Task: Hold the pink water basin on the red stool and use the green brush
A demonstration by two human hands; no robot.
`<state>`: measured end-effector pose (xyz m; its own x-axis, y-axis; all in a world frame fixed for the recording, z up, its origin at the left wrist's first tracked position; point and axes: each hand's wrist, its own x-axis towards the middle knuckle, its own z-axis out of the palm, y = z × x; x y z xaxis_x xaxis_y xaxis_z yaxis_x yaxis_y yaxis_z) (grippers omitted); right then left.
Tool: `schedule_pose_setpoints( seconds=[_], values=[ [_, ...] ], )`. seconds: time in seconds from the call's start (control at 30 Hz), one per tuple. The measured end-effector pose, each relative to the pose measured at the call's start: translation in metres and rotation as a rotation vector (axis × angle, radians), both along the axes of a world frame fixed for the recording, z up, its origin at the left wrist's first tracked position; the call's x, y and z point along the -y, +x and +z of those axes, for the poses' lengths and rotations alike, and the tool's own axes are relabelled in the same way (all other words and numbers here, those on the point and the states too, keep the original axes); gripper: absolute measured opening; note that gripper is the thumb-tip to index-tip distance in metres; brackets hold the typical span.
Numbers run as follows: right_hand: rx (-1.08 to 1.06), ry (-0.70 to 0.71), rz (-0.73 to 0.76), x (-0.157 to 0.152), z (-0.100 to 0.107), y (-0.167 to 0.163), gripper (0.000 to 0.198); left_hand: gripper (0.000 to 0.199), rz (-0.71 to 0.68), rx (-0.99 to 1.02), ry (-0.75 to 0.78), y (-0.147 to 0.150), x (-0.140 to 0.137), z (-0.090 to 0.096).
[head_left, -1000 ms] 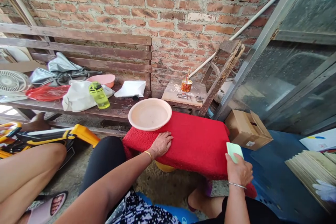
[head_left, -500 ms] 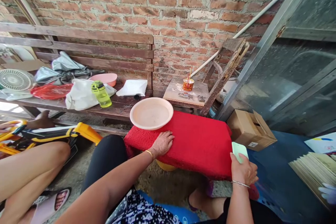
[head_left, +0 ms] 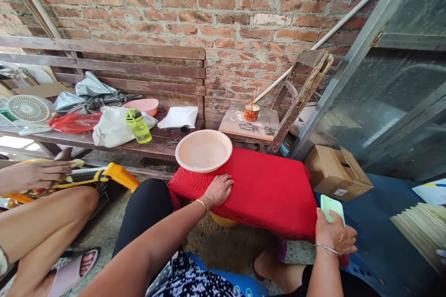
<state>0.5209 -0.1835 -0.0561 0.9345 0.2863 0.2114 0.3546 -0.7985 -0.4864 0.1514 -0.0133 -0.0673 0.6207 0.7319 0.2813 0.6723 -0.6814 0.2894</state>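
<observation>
On the red cloth (head_left: 272, 190), my left hand (head_left: 218, 191) lies flat, loosely spread, just beside 1 pale basin (head_left: 204, 151). My right hand (head_left: 332, 234) is closed around 1 mint-green phone (head_left: 332, 207).

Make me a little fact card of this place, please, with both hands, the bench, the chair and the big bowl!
Left hand: palm down on the red cloth
Right hand: fingers around a light green phone
Big bowl: pale pink, on the cloth, beyond the left hand
Bench: wooden; holds a yellow-green bottle, a fan and bags
Chair: wooden; a patterned cup with thin sticks stands on it
Wall: brick
</observation>
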Motion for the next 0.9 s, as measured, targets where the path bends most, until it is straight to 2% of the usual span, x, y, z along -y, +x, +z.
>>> schedule_pose_setpoints(
  seconds=[0.1, 0.23, 0.33, 0.43, 0.5, 0.57, 0.67, 0.73, 0.8, 0.9],
  values=[
    [0.010, 0.033, 0.072, 0.004, 0.003, -0.009, 0.066, 0.030, 0.000, -0.001, 0.004, 0.000, 0.000, 0.001],
    [-0.032, 0.002, 0.220, 0.004, 0.006, -0.019, 0.055, 0.030, -0.001, 0.011, 0.003, 0.000, 0.000, 0.001],
    [-0.028, -0.036, 0.113, 0.008, 0.004, -0.011, 0.055, 0.030, -0.002, 0.019, 0.003, 0.000, 0.000, 0.001],
    [0.012, 0.036, -0.003, 0.014, 0.000, 0.000, 0.060, 0.031, -0.005, 0.014, 0.003, -0.001, 0.000, 0.000],
    [0.035, 0.102, 0.087, 0.013, 0.000, -0.004, 0.057, 0.030, -0.004, 0.009, 0.000, -0.001, -0.001, 0.000],
    [0.051, 0.133, 0.260, 0.005, -0.001, -0.022, 0.054, 0.030, -0.003, 0.005, -0.002, -0.001, -0.001, 0.001],
    [0.083, 0.049, 0.500, -0.013, 0.000, -0.065, 0.049, 0.030, -0.007, 0.001, 0.003, -0.002, -0.001, 0.000],
    [0.093, -0.020, 0.589, -0.023, 0.001, -0.089, 0.042, 0.031, -0.009, -0.008, 0.008, -0.002, -0.002, -0.001],
    [0.118, -0.074, 0.603, -0.024, 0.002, -0.095, 0.037, 0.031, -0.011, -0.017, 0.014, -0.002, -0.003, -0.003],
    [0.140, -0.150, 0.455, -0.006, 0.005, -0.069, 0.037, 0.031, -0.009, -0.021, 0.018, -0.002, -0.004, -0.004]
  ],
)
